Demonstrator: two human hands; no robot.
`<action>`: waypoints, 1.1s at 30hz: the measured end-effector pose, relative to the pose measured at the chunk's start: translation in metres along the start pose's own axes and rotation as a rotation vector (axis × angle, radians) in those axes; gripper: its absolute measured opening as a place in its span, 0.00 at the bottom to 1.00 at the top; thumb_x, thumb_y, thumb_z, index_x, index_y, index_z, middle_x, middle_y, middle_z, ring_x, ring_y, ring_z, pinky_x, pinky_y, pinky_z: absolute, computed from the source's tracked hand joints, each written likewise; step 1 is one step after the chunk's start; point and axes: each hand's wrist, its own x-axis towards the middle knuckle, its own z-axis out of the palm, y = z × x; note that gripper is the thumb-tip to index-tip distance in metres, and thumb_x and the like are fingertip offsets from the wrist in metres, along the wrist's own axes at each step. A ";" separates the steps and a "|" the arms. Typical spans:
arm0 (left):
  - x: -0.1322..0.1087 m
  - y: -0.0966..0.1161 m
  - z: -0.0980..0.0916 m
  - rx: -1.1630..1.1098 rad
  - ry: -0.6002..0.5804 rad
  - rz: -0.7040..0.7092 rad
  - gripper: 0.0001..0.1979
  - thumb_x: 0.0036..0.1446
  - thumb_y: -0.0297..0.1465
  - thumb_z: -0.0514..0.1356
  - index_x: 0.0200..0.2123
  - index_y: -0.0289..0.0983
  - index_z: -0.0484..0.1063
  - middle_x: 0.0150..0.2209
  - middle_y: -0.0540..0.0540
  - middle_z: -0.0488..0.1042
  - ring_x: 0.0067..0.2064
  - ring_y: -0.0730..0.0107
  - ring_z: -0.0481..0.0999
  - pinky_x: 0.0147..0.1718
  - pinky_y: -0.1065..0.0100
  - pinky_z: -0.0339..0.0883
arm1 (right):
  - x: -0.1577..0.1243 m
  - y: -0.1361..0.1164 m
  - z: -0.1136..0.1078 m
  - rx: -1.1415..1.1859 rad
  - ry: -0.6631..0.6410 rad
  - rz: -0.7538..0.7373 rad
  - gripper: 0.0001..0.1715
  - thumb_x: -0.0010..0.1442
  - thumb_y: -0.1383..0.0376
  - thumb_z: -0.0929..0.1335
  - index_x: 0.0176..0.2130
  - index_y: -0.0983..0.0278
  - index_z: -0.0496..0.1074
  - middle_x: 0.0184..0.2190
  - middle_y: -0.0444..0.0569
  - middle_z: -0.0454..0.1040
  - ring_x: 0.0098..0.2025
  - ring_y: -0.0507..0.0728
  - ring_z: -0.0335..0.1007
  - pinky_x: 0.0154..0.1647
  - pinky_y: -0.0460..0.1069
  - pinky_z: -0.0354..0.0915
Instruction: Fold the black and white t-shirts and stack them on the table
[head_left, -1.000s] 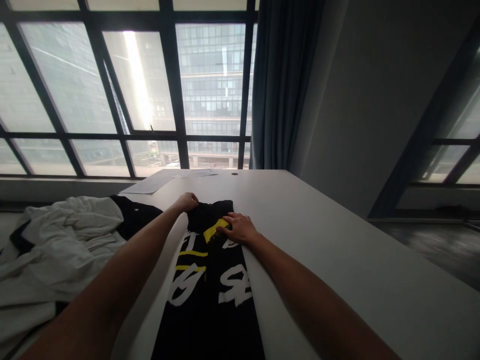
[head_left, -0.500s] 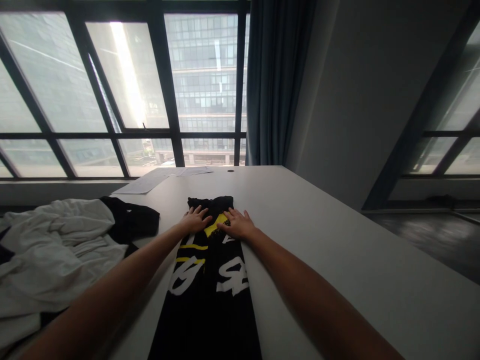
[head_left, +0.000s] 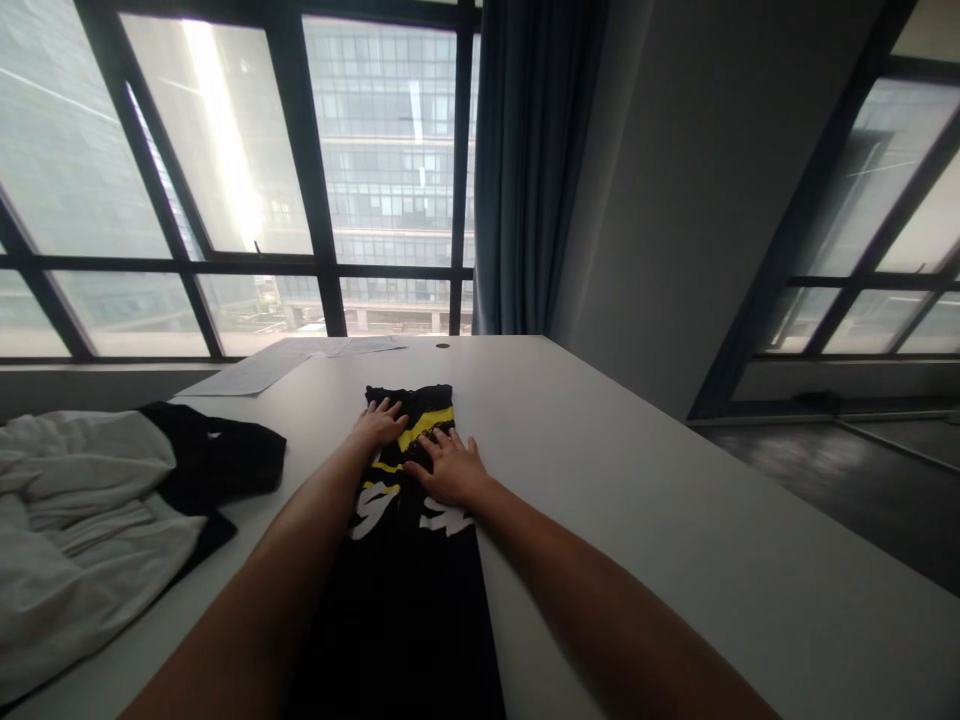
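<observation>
A black garment (head_left: 405,610) with yellow stripes and white lettering lies lengthwise on the white table (head_left: 600,520), its gathered end pointing away from me. My left hand (head_left: 381,424) rests flat on the left side near that far end, fingers spread. Slightly closer to me, my right hand (head_left: 450,470) lies on the right side of the cloth, fingers apart, over part of the print. Neither hand grips the fabric. The lower part of the garment runs out of view between my forearms.
A crumpled white and black garment (head_left: 90,530) lies at the left. Paper sheets (head_left: 251,372) lie at the table's far left, and a small round dark disc (head_left: 442,346) is near its far edge. Beyond stand windows and a blue curtain (head_left: 536,170).
My right hand has slid back toward me, uncovering more of the yellow stripe. My left hand stays near the far end. The view has turned slightly to the right.
</observation>
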 end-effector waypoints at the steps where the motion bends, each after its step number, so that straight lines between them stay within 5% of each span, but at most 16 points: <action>1: -0.003 0.001 -0.003 -0.008 0.004 -0.031 0.35 0.66 0.48 0.40 0.70 0.38 0.49 0.72 0.36 0.45 0.70 0.37 0.45 0.62 0.41 0.47 | 0.000 0.003 0.002 -0.002 -0.008 -0.007 0.46 0.63 0.37 0.53 0.70 0.57 0.51 0.72 0.53 0.44 0.72 0.68 0.35 0.68 0.68 0.35; 5: -0.038 0.005 -0.019 -0.030 0.031 -0.069 0.37 0.65 0.50 0.42 0.71 0.37 0.45 0.73 0.38 0.37 0.71 0.39 0.42 0.63 0.42 0.45 | -0.001 0.009 0.001 -0.018 -0.021 -0.011 0.45 0.64 0.37 0.52 0.70 0.56 0.49 0.73 0.51 0.42 0.73 0.67 0.34 0.68 0.68 0.34; 9: -0.105 0.008 -0.034 -0.028 0.014 0.080 0.38 0.64 0.52 0.44 0.71 0.40 0.46 0.73 0.40 0.38 0.72 0.45 0.38 0.64 0.41 0.42 | -0.022 -0.004 -0.010 -0.135 0.103 -0.042 0.40 0.67 0.42 0.52 0.67 0.61 0.59 0.70 0.58 0.51 0.70 0.69 0.45 0.67 0.68 0.37; 12: -0.163 0.011 -0.034 -0.031 -0.036 0.218 0.36 0.65 0.53 0.43 0.70 0.44 0.49 0.73 0.43 0.41 0.72 0.50 0.39 0.66 0.44 0.41 | -0.060 -0.019 -0.015 -0.167 0.086 -0.141 0.36 0.69 0.45 0.53 0.64 0.62 0.64 0.68 0.58 0.55 0.68 0.68 0.50 0.67 0.66 0.40; 19: -0.271 0.032 -0.028 -0.049 -0.151 0.334 0.35 0.67 0.51 0.43 0.71 0.41 0.44 0.72 0.39 0.39 0.72 0.50 0.38 0.66 0.45 0.39 | -0.166 -0.033 -0.015 -0.173 -0.097 -0.209 0.39 0.69 0.46 0.55 0.70 0.62 0.52 0.71 0.57 0.47 0.71 0.69 0.42 0.68 0.67 0.42; 25: -0.328 0.047 -0.047 -0.075 -0.310 0.389 0.42 0.62 0.56 0.50 0.71 0.43 0.43 0.72 0.37 0.34 0.72 0.46 0.35 0.66 0.42 0.35 | -0.217 -0.030 -0.034 -0.131 -0.194 -0.281 0.42 0.68 0.43 0.56 0.70 0.62 0.50 0.72 0.56 0.43 0.72 0.67 0.37 0.70 0.65 0.37; 30: -0.355 0.040 -0.062 -0.124 -0.392 0.488 0.52 0.50 0.56 0.64 0.71 0.48 0.44 0.73 0.38 0.34 0.72 0.40 0.35 0.65 0.39 0.34 | -0.235 -0.031 -0.059 0.006 -0.439 -0.306 0.66 0.44 0.36 0.73 0.70 0.55 0.49 0.73 0.53 0.37 0.73 0.71 0.31 0.71 0.65 0.34; 33: -0.359 0.032 -0.074 -0.165 -0.432 0.524 0.56 0.38 0.52 0.73 0.69 0.51 0.51 0.73 0.39 0.39 0.71 0.37 0.40 0.65 0.39 0.39 | -0.236 -0.025 -0.073 0.084 -0.506 -0.328 0.64 0.39 0.41 0.78 0.68 0.53 0.56 0.73 0.50 0.42 0.72 0.73 0.36 0.70 0.64 0.42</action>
